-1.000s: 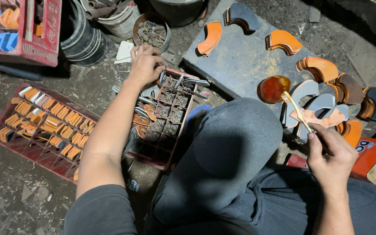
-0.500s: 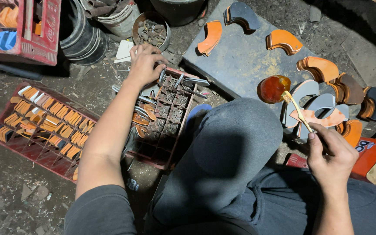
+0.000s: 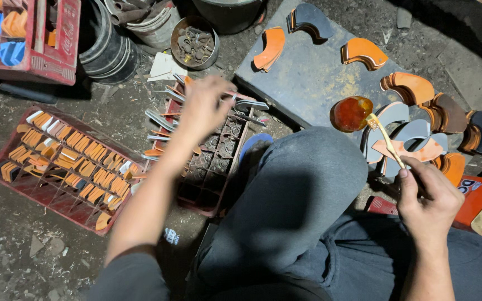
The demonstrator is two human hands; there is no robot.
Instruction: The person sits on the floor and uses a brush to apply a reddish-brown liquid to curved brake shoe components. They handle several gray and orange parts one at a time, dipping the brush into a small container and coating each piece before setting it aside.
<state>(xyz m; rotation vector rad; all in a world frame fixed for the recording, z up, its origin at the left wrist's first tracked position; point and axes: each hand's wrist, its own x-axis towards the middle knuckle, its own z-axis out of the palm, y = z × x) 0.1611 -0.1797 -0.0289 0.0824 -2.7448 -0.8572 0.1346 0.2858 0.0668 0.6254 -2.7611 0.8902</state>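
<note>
The right hand [image 3: 428, 203] is closed around the handle of a small brush [image 3: 385, 139], fingers curled and pressed together on the lower end. The bristle end lies far and left of the hand, right at the edge of a round container of amber glue [image 3: 351, 113]. The brush shaft crosses over curved grey and orange pieces [image 3: 414, 142] that overlap in a cluster just far of the hand. More curved orange and brown pieces [image 3: 419, 89] crowd the right side, leaving little open room there.

The left hand [image 3: 205, 106] is blurred, hovering over the far end of a dark red compartment tray [image 3: 210, 161]. Its fingers are partly bent and loosely spread; whether they pinch anything cannot be told. Thin metal strips [image 3: 160, 118] stick out over the tray's left and far edges, just beside the hand.

The person's knee [image 3: 302, 189], in grey cloth, rises between the two hands and touches the tray's right edge.

Far of the knee lies a dark flat slab [image 3: 308, 78], mostly bare in its middle, with single curved pieces near its far corners. Left of the tray, a red crate [image 3: 65, 167] holds rows of small orange pieces, with a strip of dirt floor between them. A round tin of metal bits [image 3: 195, 42] stands far of the left hand.
</note>
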